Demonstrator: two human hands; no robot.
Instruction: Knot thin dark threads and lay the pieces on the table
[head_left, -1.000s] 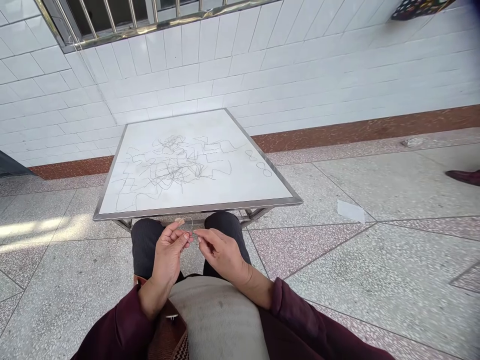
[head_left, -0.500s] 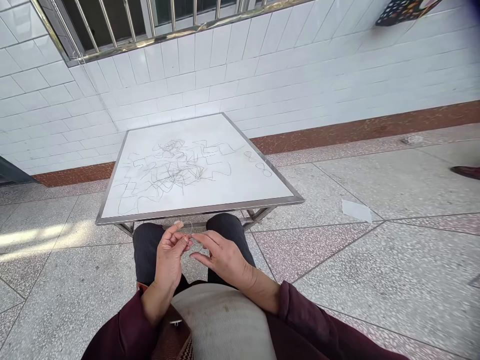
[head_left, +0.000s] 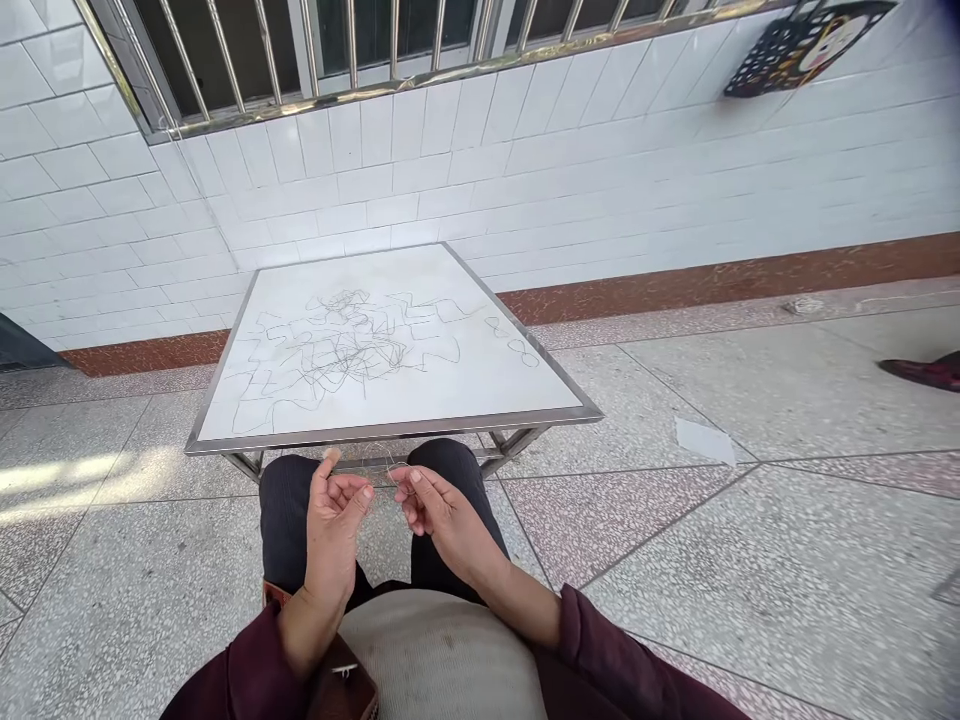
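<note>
Over my lap, near table [head_left: 390, 429] edge: 1 thin strand [head_left: 388, 467], betw. my hands. R hand [head_left: 439, 510]: grip pinched shut on strand. L hand [head_left: 334, 515]: half-curled, thumb up; hold can't tell. On table: lge tangle [head_left: 337, 345] centre, unsorted; few small loops [head_left: 514, 340] far right. Est. early stage, most left to do.

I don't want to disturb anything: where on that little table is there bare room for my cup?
Barest: the near right corner of the table, between the wire tangle, the small loops and the front rim. A narrower strip lies along the far edge. The middle and left are crowded with wire.
</note>
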